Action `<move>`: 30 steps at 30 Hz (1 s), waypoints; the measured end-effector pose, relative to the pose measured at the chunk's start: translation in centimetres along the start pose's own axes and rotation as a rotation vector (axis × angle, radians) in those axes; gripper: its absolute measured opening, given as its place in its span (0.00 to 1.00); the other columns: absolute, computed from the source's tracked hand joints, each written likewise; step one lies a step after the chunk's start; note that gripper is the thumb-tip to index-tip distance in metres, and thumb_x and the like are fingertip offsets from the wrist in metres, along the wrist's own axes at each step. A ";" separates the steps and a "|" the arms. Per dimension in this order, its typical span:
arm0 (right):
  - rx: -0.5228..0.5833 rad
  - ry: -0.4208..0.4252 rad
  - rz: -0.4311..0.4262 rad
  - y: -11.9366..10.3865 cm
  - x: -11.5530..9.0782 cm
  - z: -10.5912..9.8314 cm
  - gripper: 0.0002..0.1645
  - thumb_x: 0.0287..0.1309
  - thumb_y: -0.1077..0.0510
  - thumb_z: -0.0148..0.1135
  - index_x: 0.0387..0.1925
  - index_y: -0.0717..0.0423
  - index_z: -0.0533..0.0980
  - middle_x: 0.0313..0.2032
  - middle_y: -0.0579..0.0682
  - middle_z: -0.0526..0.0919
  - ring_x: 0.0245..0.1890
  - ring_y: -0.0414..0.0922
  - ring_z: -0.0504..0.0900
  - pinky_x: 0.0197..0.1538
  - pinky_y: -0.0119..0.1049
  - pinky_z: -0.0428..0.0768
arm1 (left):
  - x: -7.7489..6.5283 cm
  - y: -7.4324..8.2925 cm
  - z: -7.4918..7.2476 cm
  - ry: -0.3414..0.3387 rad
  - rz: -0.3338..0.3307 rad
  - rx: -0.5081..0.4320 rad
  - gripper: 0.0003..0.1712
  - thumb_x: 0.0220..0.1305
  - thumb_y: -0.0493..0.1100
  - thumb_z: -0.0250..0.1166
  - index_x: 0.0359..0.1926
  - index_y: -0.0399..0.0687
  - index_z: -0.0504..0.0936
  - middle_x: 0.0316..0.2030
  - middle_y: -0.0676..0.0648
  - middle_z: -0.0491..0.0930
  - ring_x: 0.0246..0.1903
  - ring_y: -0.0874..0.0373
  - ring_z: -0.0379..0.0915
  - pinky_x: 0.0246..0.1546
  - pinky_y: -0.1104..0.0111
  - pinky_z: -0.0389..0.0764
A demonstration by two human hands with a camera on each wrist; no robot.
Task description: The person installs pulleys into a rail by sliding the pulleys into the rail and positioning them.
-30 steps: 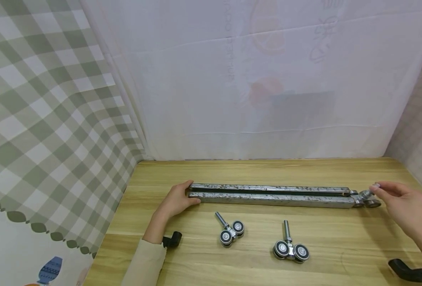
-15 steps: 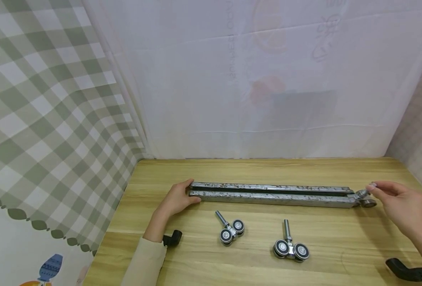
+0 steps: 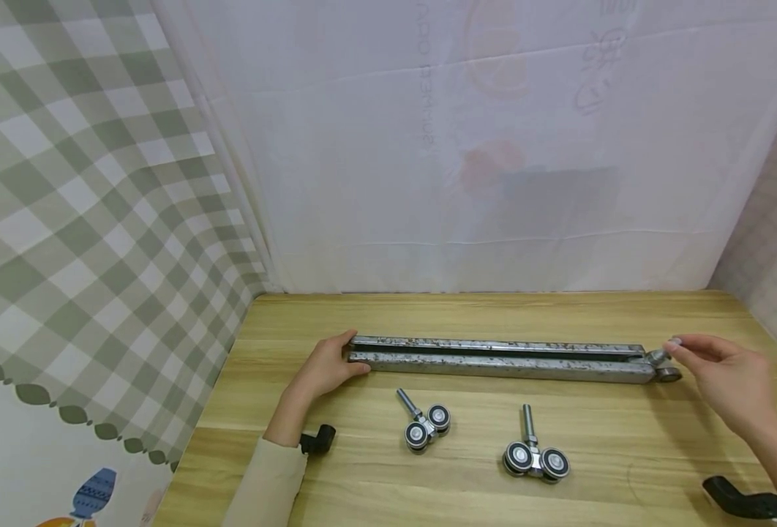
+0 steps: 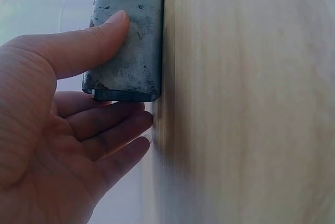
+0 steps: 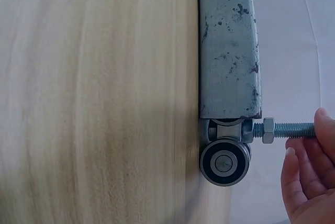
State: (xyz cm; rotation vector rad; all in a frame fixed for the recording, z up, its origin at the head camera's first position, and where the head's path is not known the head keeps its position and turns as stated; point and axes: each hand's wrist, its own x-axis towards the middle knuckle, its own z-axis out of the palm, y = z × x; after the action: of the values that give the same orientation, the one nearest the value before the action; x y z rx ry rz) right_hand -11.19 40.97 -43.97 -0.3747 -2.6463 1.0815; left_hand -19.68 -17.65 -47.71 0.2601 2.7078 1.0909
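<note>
A long, worn metal channel track (image 3: 494,364) lies across the table, slot facing up. My left hand (image 3: 325,366) holds its left end; in the left wrist view the thumb presses one side of the track (image 4: 125,51) and the other fingers reach past the end. At the opposite end, my right hand (image 3: 731,377) pinches the threaded bolt of a roller trolley (image 3: 668,375). One wheel pair of that trolley is hidden inside the track; the other wheels (image 5: 224,163) sit outside, just past its end. The bolt (image 5: 293,130) points up out of the slot.
Two more roller trolleys lie on the table in front of the track, one at the left (image 3: 426,428) and one nearer the middle (image 3: 536,461). A white cloth (image 3: 388,183) hangs behind the table (image 3: 362,483), and a checked cloth (image 3: 132,219) on the left.
My right hand has moved left, pushing the trolley partway into the track's right end; its leading wheels went from visible to hidden. The left hand stays in place.
</note>
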 end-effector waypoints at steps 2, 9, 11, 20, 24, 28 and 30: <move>0.001 -0.007 0.006 -0.1 0.0 0.1 0.27 0.71 0.47 0.68 0.52 0.69 0.82 0.31 0.06 0.72 0.31 0.15 0.70 0.28 0.21 0.72 | 0.0 0.0 0.0 -0.001 0.000 -0.004 0.50 0.64 0.50 0.78 0.79 0.38 0.65 0.73 0.37 0.69 0.73 0.40 0.64 0.71 0.46 0.70; 0.008 -0.018 0.006 -0.4 -0.2 0.2 0.26 0.70 0.46 0.69 0.50 0.68 0.84 0.30 0.07 0.73 0.31 0.14 0.71 0.28 0.20 0.71 | 0.0 0.0 0.0 -0.001 0.012 -0.006 0.50 0.64 0.50 0.78 0.78 0.38 0.65 0.73 0.37 0.69 0.73 0.41 0.64 0.71 0.47 0.71; 0.016 -0.020 -0.001 -0.4 -0.2 0.3 0.25 0.70 0.46 0.70 0.49 0.67 0.84 0.30 0.07 0.75 0.30 0.14 0.72 0.28 0.20 0.72 | 0.0 0.1 0.0 0.000 0.014 -0.002 0.50 0.64 0.50 0.78 0.78 0.38 0.65 0.73 0.37 0.69 0.73 0.41 0.64 0.70 0.47 0.71; 0.038 -0.050 0.007 -0.6 -0.2 0.9 0.22 0.67 0.43 0.72 0.46 0.58 0.87 0.31 0.10 0.77 0.31 0.16 0.73 0.28 0.21 0.75 | 0.1 0.0 0.1 -0.004 0.009 0.000 0.50 0.64 0.50 0.78 0.79 0.38 0.64 0.74 0.37 0.69 0.74 0.41 0.63 0.71 0.48 0.70; 0.041 -0.043 -0.002 -0.9 -0.3 1.1 0.20 0.66 0.43 0.73 0.44 0.56 0.88 0.30 0.11 0.78 0.31 0.16 0.74 0.28 0.22 0.75 | 0.1 -0.1 0.1 0.001 0.000 -0.002 0.50 0.64 0.50 0.78 0.79 0.38 0.64 0.73 0.37 0.69 0.73 0.41 0.63 0.71 0.47 0.70; 0.042 -0.034 -0.025 -1.3 -0.4 1.3 0.21 0.65 0.43 0.74 0.44 0.57 0.88 0.30 0.11 0.79 0.31 0.16 0.74 0.28 0.21 0.75 | 0.1 -0.1 0.0 0.003 0.002 0.002 0.50 0.63 0.50 0.78 0.79 0.38 0.65 0.73 0.36 0.69 0.73 0.41 0.64 0.70 0.47 0.71; 0.044 -0.035 -0.032 -1.5 -0.5 1.4 0.22 0.65 0.44 0.74 0.45 0.58 0.88 0.30 0.11 0.79 0.31 0.16 0.74 0.28 0.21 0.74 | 0.1 -0.1 0.0 0.004 0.004 0.005 0.50 0.63 0.50 0.78 0.79 0.38 0.65 0.73 0.36 0.69 0.73 0.41 0.64 0.70 0.47 0.71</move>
State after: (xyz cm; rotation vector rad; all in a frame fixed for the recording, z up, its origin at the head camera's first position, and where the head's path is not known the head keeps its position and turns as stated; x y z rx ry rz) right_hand -11.42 38.84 -43.97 -0.3059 -2.6446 1.1446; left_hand -19.75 -17.71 -47.73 0.2640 2.7153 1.0868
